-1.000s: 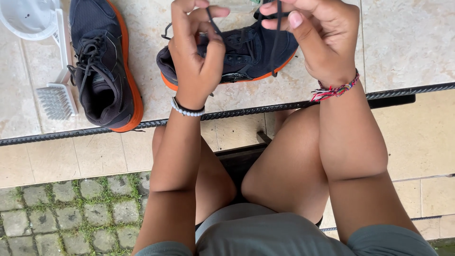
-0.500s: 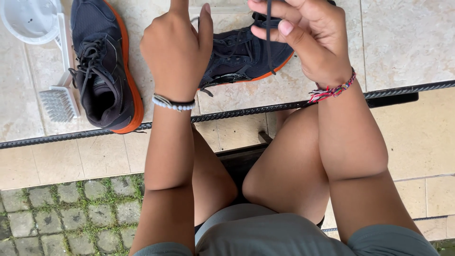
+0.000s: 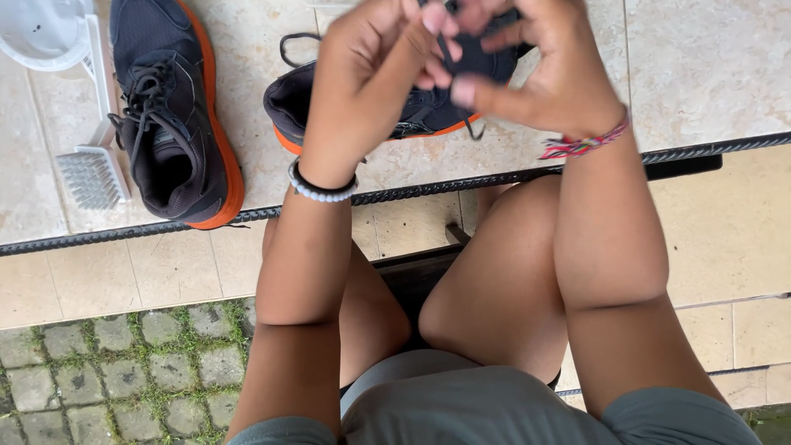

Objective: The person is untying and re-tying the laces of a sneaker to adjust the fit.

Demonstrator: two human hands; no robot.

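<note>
The left hand (image 3: 367, 78) is raised above the tiled ledge with its fingers curled in and its fingertips meeting those of the right hand (image 3: 535, 70), which is bent the same way; between them they pinch a dark shoelace (image 3: 445, 49) (the motion blur hides exactly which fingers grip it). The lace runs down to a black shoe with an orange sole (image 3: 395, 107), which lies on its side on the ledge directly beneath both hands, a loop of lace curling out near its heel end. A black and pale beaded bracelet (image 3: 321, 185) sits on the left wrist and a red woven band (image 3: 585, 144) on the right. Well to the left, the matching second shoe (image 3: 173, 107) rests upright, laced, its toe toward the ledge's edge. Just beside it lies a white scrubbing brush (image 3: 92, 173), and a white basin (image 3: 41, 33) shows at the top left corner. The surface is a ledge of pale beige stone tiles (image 3: 709, 66) bordered by a dark ribbed strip (image 3: 124, 235). Below it the person's bare knees and grey shorts (image 3: 461, 404) are visible above a lower tiled floor, with grass-jointed cobbles (image 3: 107, 371) at the bottom left.
</note>
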